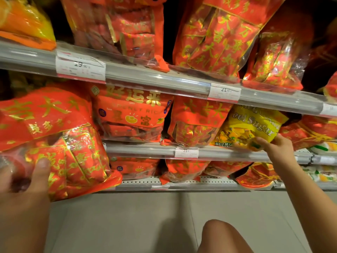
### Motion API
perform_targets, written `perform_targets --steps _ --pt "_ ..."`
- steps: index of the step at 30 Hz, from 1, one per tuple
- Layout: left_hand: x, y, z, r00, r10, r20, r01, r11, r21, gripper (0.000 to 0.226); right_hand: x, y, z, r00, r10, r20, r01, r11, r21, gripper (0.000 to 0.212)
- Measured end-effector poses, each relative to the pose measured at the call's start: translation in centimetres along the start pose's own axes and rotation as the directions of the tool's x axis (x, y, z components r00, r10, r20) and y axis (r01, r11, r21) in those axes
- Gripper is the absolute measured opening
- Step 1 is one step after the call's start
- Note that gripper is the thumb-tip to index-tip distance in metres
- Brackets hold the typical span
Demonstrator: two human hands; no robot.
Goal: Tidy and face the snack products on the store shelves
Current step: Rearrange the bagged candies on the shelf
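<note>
**Both hands on snack bags at the middle shelf**

A bare knee is showing lowest in view, above the pale tiled floor; the left hand is gripping the lower corner of a large red bag, thumb lying across its crinkled clear plastic, fingers hidden behind; that bag is standing out in front of the shelves at the left, its red header printed with gold characters, small red-and-gold packets showing through the clear lower panel.

The right hand is reaching to the yellow bag on the middle shelf, fingers lying against its lower right corner; whether the grip is closing round it cannot be told; the glossy bag is leaning to the left, holding small yellow and green wrapped sweets, white lettering reading "Sugar".

Beside it, more red bags are standing in the same row; an orange-red bag with a mandarin picture is sitting further left; grey rails are carrying white price tags; the upper shelf is holding bigger red-and-gold bags and an orange-yellow bag at the far left.
</note>
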State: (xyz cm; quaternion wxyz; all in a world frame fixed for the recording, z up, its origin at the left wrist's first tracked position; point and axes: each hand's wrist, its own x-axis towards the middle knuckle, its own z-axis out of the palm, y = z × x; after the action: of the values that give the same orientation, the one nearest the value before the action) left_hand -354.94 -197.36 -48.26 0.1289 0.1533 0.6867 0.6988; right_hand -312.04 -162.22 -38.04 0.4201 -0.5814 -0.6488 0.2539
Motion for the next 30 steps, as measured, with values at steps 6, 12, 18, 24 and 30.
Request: perform_targets --steps 6,12,18,24,30 --pt "-3.2 5.6 1.8 0.961 0.264 -0.085 -0.245 0.952 0.186 0.023 0.1 0.0 0.2 0.997 0.038 0.074 -0.043 0.997 0.067 0.024" --pt "-2.9 6.1 1.7 0.965 0.25 -0.077 -0.237 0.959 0.154 0.03 0.8 -0.1 2.0 0.997 0.054 0.047 -0.056 0.997 0.044 0.035" --pt "-3.6 6.8 1.9 0.966 0.244 -0.084 -0.222 0.951 0.216 0.038 0.1 1.0 3.3 0.984 0.059 -0.166 -0.075 0.993 -0.087 0.038" --pt "-4.2 7.4 3.0 0.969 0.239 -0.065 -0.228 0.964 0.139 0.051 -1.7 1.5 4.7 0.954 0.056 -0.296 -0.072 0.997 -0.04 0.031" --pt "0.5 -1.2 1.6 0.986 0.119 -0.12 -0.106 0.988 0.111 0.044 -1.9 0.7 4.8 0.953 0.045 -0.3 -0.077 0.993 -0.095 0.026"
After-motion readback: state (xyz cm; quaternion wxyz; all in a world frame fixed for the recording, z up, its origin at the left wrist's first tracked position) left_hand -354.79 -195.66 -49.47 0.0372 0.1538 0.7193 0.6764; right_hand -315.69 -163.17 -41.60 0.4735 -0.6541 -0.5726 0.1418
